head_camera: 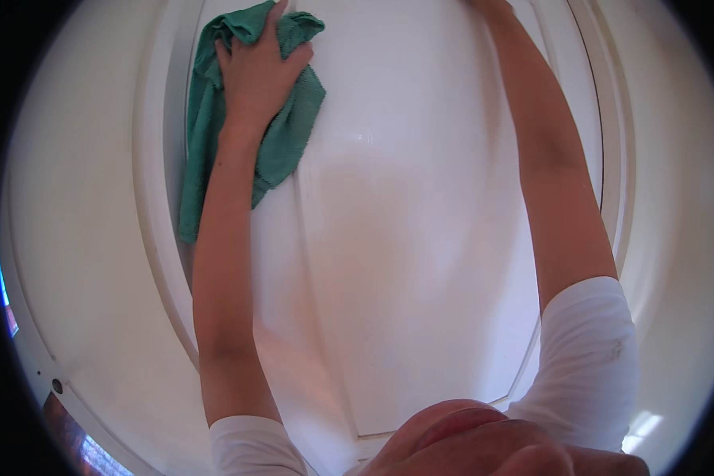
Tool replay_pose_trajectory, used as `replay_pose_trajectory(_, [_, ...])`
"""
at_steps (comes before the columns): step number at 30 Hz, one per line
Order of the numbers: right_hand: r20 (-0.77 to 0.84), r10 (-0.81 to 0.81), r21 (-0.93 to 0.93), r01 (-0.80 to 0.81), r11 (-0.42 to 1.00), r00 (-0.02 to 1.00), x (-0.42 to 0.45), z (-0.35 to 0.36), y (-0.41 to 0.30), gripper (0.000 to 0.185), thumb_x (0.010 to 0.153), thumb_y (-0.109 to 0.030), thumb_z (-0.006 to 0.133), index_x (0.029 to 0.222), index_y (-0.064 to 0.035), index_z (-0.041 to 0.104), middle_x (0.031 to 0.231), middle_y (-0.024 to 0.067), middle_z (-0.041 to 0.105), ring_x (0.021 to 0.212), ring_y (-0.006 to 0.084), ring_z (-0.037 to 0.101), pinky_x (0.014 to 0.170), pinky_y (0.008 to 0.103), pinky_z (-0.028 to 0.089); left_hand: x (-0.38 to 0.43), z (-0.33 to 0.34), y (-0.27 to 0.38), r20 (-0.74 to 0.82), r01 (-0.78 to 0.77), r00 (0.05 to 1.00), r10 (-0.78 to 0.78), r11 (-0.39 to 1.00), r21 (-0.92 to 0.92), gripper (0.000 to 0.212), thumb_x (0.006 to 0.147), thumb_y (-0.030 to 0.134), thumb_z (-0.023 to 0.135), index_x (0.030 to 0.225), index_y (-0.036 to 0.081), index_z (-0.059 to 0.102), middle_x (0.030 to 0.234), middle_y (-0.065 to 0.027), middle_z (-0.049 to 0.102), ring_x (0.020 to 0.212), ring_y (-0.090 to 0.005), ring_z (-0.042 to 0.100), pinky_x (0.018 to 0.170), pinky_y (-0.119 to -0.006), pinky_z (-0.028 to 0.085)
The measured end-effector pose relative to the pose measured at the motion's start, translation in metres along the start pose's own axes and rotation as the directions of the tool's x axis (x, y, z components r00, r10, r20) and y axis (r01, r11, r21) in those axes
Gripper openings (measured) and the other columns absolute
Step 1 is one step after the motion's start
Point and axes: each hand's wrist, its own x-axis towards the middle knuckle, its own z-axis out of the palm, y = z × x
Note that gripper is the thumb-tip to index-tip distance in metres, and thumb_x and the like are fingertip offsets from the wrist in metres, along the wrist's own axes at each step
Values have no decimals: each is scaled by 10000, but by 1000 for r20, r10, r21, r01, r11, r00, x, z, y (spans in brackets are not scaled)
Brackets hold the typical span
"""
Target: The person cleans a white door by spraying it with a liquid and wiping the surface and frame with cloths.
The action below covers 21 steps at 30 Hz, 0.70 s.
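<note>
My left hand (pixel 259 71) is raised at the upper left, fingers spread over a green cloth (pixel 291 131) and pressing it to the left side of a white panelled door (pixel 392 238). Folds of the cloth bunch around the fingertips, and its lower end hangs beside my forearm. At the top edge of the view, only the lower part of my right hand (pixel 491 5) shows, up by the right part of the door. Its fingers are cut off, so what it touches is hidden.
A pale door frame (pixel 149 178) runs down the left of the door, and another frame edge (pixel 622 149) curves down the right. Pale walls (pixel 83 196) flank both. A small dark round fitting (pixel 57 386) sits at the lower left.
</note>
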Motion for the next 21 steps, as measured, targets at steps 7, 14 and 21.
replay_pose_trajectory(7, [-135,19,348,30,937,991,45,-24,-159,344,1038,-274,394,1112,-65,657,1186,165,639,1118,398,611,921,543,492,3,17,2,-71,-61,995,65,996,60,689,875,443,617,1490,203,422,1286,-152,617,1316,-356,477,1201,-566,78])
replay_pose_trajectory(14, [-263,-6,502,142,853,965,12,-29,-99,253,1001,-226,486,1050,-58,668,1118,152,644,1037,375,590,879,487,501,7,3,17,58,27,998,-28,999,25,688,873,430,629,1490,207,422,1282,-138,621,1308,-344,487,1201,-569,88])
replay_pose_trajectory(21, [-117,394,85,-386,918,911,-59,8,26,249,998,-249,496,1057,-42,620,1055,171,630,976,383,620,832,540,506,-16,8,-20,-32,-23,999,25,998,55,665,895,431,615,1493,216,419,1293,-140,616,1316,-347,479,1201,-565,98])
